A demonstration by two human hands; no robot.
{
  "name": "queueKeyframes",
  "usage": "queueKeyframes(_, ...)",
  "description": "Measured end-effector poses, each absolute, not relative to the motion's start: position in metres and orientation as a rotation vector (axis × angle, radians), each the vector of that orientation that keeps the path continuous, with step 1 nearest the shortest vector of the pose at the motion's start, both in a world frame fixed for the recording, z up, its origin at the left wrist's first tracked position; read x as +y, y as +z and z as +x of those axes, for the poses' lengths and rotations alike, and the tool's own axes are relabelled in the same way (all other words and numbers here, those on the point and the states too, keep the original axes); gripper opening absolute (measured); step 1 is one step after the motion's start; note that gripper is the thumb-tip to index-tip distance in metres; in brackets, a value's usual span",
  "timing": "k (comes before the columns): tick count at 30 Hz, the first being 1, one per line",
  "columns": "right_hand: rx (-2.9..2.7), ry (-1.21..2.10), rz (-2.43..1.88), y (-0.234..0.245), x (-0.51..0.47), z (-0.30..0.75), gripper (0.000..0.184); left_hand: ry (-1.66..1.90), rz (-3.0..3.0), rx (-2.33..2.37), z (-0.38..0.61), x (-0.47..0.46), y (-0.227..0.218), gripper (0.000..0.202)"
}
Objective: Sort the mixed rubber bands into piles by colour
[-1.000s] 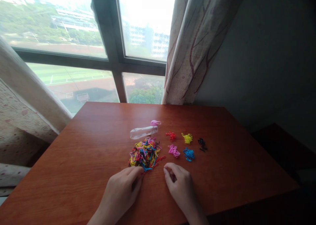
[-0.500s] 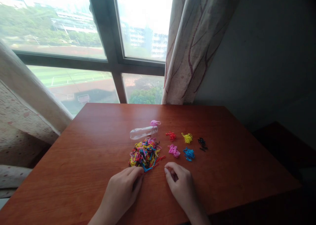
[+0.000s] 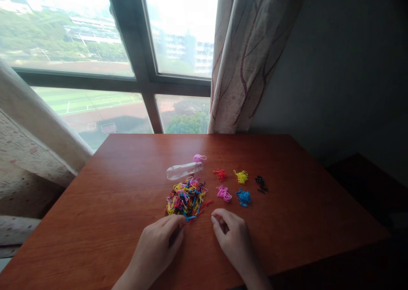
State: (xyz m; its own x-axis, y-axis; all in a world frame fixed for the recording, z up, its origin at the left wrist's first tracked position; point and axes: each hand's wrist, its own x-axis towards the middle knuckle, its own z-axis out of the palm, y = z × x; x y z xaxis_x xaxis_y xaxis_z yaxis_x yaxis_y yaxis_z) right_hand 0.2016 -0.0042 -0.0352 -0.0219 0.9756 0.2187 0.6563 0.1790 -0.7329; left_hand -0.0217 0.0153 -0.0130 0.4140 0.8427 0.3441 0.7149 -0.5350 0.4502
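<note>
Nearest, both bare forearms come in from the bottom edge over the brown table [image 3: 95, 213]. The left hand [image 3: 157, 241] is curled, its fingertips close together at the near edge of the mixed pile [image 3: 186, 197]; whether they pinch anything I cannot tell. The right hand [image 3: 234, 235] is also curled, thumb and forefinger narrowly set, to the right of the pile and apart from it; I cannot tell whether something small sits between those fingertips.

The pile is a heap of little loops in pink, yellow, black, blue and red, with a few red pieces [image 3: 208, 204] straggling off its right side. Right of it lie five small single-coloured heaps. Pink loops [image 3: 224, 193] and blue loops [image 3: 244, 197] make the nearer row; beyond them are red loops [image 3: 220, 175] and yellow loops [image 3: 241, 177], with black pieces [image 3: 261, 184] farthest right.

Just behind the pile, a clear bottle [image 3: 184, 171] lies on its side, a pink cap [image 3: 199, 158] with a strap beside its neck. Past the table stand a window [image 3: 145, 85] and patterned curtains [image 3: 245, 69], with a green field [image 3: 95, 99] outside.
</note>
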Motion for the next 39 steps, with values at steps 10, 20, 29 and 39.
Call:
queueKeyframes(10, -1.768, 0.550, -1.541, -0.036, -0.003, 0.201, 0.013, 0.348, 2.479, 1.439, 0.048, 0.100, 0.035, 0.014)
queueKeyframes(20, -1.760, 0.492, -1.513, -0.031, -0.003, 0.201, 0.015, 0.113, 2.460, 1.538, 0.100, 0.152, 0.029, 0.023)
queueKeyframes(29, -1.769, 0.511, -1.526, -0.028, -0.002, 0.201, 0.015, 0.358, 2.485, 1.486, 0.061, 0.115, 0.043, 0.016)
queueKeyframes(39, -1.860, 0.453, -1.567, -0.029, -0.002, 0.199, 0.016, 0.652, 2.298, 1.444, -0.009, 0.043, 0.012, 0.015)
